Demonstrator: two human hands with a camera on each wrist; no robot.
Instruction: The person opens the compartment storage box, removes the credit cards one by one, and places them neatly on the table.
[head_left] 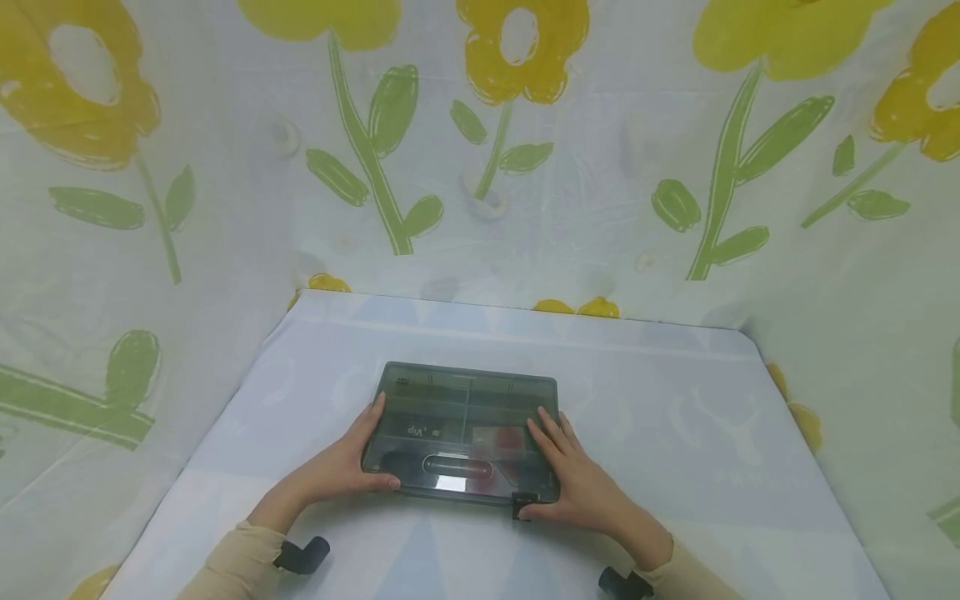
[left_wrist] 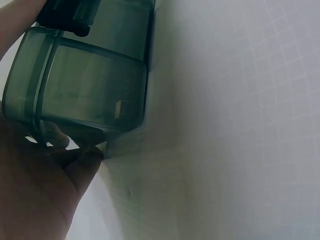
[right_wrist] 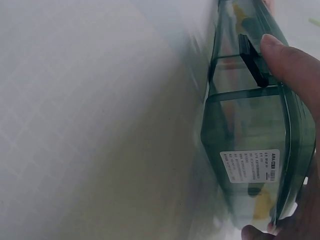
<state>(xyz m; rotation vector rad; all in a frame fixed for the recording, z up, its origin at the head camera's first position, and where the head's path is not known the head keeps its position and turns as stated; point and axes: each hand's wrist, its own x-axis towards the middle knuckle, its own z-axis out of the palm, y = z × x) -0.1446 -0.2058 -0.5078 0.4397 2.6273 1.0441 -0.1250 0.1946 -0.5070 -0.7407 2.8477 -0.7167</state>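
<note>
A translucent dark-green plastic storage case (head_left: 442, 408) with a divided interior lies on the table. My left hand (head_left: 341, 462) grips its left side, fingers along the edge and thumb at the front corner. On the right, my right hand (head_left: 581, 483) holds the case with fingers over the lid's edge, while its thumb touches a black latch (right_wrist: 254, 62) that tilts out from the front. Another black latch (left_wrist: 67, 17) appears in the left wrist view, lying against the case. The lid is down. Reddish and yellow contents show dimly through the walls.
A pale patterned cloth covers the table (head_left: 675, 442). Behind and beside it hangs a white curtain (head_left: 585, 183) printed with yellow flowers. A white printed label (right_wrist: 251, 166) is stuck on the case's right end. Black mounts (head_left: 303, 554) sit at both wrists.
</note>
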